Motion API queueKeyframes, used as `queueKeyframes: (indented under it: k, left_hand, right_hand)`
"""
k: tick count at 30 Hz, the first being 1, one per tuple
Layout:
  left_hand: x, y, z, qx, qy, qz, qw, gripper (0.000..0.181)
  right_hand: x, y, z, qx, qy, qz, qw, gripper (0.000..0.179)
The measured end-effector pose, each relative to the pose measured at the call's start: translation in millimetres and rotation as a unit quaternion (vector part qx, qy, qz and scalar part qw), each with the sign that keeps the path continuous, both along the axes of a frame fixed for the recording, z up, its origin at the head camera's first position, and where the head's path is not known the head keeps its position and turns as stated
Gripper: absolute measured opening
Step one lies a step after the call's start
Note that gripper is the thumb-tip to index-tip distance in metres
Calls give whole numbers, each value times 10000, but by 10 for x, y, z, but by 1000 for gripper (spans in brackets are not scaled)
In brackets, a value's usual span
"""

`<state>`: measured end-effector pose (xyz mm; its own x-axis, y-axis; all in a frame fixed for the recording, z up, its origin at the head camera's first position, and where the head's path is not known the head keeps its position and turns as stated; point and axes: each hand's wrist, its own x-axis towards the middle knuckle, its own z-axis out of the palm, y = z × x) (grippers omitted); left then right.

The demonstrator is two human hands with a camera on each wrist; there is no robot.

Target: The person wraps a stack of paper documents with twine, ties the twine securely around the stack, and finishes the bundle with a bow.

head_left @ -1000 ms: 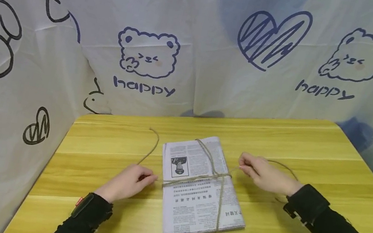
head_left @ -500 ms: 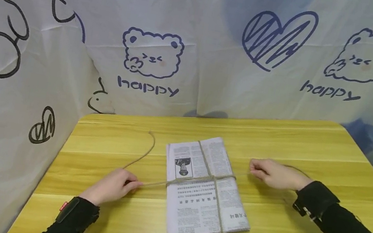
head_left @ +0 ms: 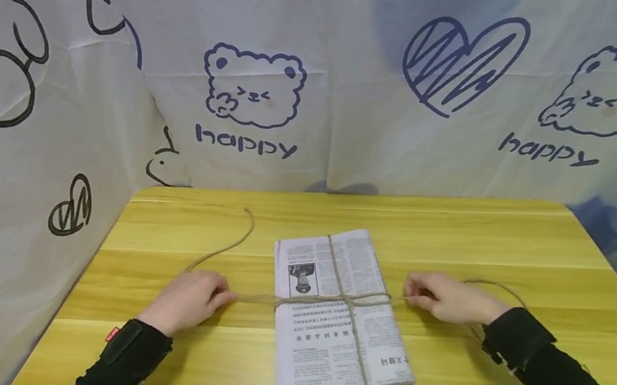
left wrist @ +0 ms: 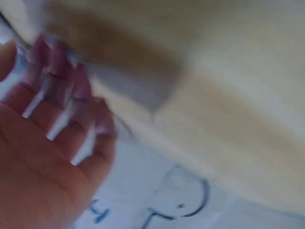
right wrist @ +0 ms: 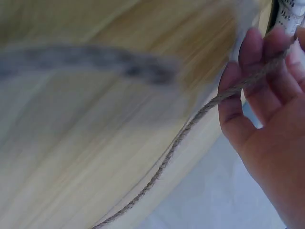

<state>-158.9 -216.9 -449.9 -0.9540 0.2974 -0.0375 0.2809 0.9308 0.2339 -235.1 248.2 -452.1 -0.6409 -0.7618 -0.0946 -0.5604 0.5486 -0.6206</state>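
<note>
A flat stack of folded newspaper [head_left: 311,351] lies on the wooden table, with brown twine [head_left: 314,298] crossed over its top. To its left, my left hand [head_left: 187,300] pinches one length of the twine between thumb and fingers, and the loose tail curves away behind that hand. Beyond the right edge, my right hand [head_left: 447,297] pinches the other length. The right wrist view shows this twine [right wrist: 190,126] running across the curled fingers [right wrist: 233,102]. In the left wrist view the fingers [left wrist: 81,88] are curled and blurred, and no twine can be made out there.
The yellow wood-grain table [head_left: 189,378] has its far edge against a white cloth [head_left: 357,125] printed with bears and hearts. More cloth hangs along the left and right sides. The right-hand twine tail [head_left: 499,285] loops behind that wrist.
My hands have spread farther apart, drawing the twine out to both sides. The vertical strand, earlier slack and bent, now lies nearly straight across the newspaper. Latterly the right hand has come slightly nearer.
</note>
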Motion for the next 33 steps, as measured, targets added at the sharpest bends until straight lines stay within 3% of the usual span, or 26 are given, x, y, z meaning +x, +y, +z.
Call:
queueKeyframes:
  k: [1,4,8,13,17,21,25,30,33]
  left_hand:
    - [-5,46,25,-110,97,17,9999,24]
    - [-23,243,113,-214,427,-33,9989,35]
    - [-52,638,203,115,681,-530,9962,42]
    - [-32,1222,211,345,513,-1378,9885,31]
    - [67,1585,127,251,153,-2021,9789,28]
    - [179,1803,32,252,-93,-2530,9671,31]
    - [230,1887,-11,348,-411,-2952,9539,34]
    - [234,1884,-15,454,-841,-3764,9215,21]
    - [242,1871,-28,514,-951,-4024,9091,12]
  right_hand:
    - [15,-10,11,-13,21,-12,10000,3]
    - [71,-69,50,-8,251,-140,9996,22]
    - [141,-202,74,-49,780,-99,9969,31]
    - [201,-351,38,-41,1036,210,9944,50]
    - [211,-392,4,-81,970,271,9949,42]
    - [193,-392,-15,-150,1036,235,9942,30]
    - [169,-381,-23,-111,1094,267,9936,25]
    - [153,-373,-46,-44,1284,389,9910,32]
    - [153,-368,-64,84,1397,412,9893,44]
